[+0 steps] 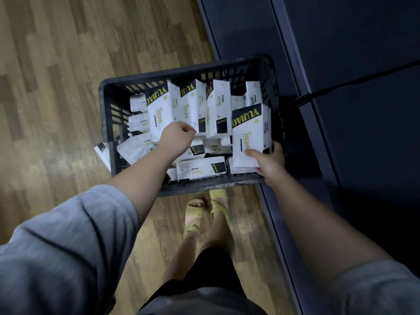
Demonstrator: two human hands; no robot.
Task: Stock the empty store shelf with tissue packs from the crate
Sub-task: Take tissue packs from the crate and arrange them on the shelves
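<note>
Head view: your right hand (270,162) grips a tissue pack (251,133) over the crate (109,114); your left hand (178,136), fingers curled, touches another pack (162,110).

Crate (109,105): black, slotted lattice walls. Packs (251,137): white, black bands with yellow lettering, small green-yellow marks. Floor (56,64): brown wood-grain planks. Shelf (341,42): dark navy. Sleeves (68,246): grey. Sandals (193,214): yellow. Shorts (204,273): black.
</note>
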